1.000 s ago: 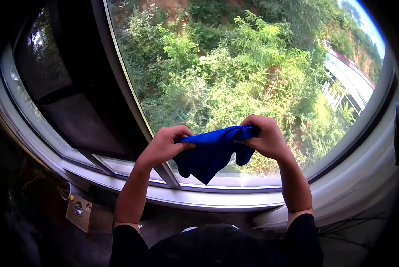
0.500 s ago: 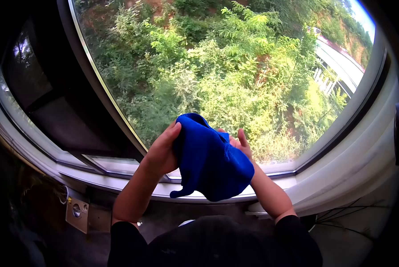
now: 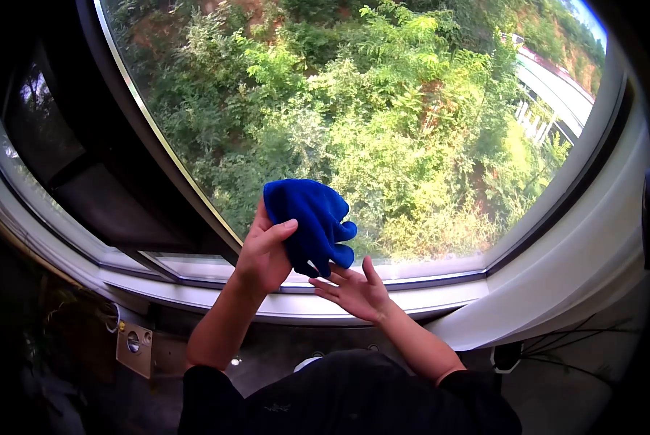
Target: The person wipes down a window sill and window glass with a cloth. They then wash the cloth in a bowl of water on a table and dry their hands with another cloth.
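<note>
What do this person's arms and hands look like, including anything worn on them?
The left hand and right hand are ungloved, with no watch or bracelet visible. Both forearms are bare. Short black sleeves end near the elbows, matching the black top.

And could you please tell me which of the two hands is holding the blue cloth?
The left hand has the blue cloth in its grip; the right hand is open, palm showing, near the cloth's lower edge.
</note>
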